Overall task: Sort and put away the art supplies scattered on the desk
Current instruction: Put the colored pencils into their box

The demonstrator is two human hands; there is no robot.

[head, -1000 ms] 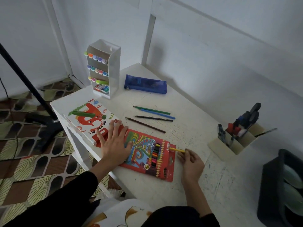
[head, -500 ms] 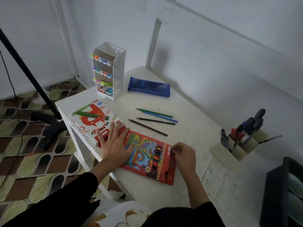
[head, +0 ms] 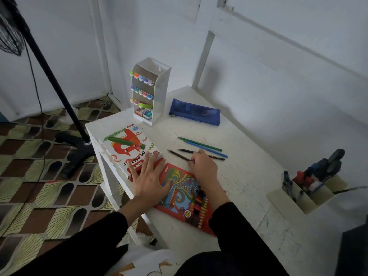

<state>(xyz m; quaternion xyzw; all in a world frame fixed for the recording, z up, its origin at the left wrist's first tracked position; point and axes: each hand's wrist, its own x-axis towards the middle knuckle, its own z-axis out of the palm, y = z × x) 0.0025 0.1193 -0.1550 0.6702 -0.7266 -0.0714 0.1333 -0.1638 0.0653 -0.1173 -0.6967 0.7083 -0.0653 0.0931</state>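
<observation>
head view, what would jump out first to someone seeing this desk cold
Most likely the bright red colored pencil box at the near edge of the white desk, with the left hand flat across its end. Just beyond it, the right hand reaches the loose pencils, fingertips at the brown pencil. At the far corner, a white organizer shows rows of pastel marker caps.

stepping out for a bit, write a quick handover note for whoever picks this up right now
Left hand: flat, open, pressing on the red pencil box near the oil pastels box.
Right hand: fingertips closing on the brown pencil; not lifted yet.
Loose on the desk: green pencil, blue pencil, black pencil. A green marker lies on the pastels box.
Done: the pencil box already holds a row of pencils.
Left: box the four loose pencils, put the marker away, store the blue pencil case.
</observation>
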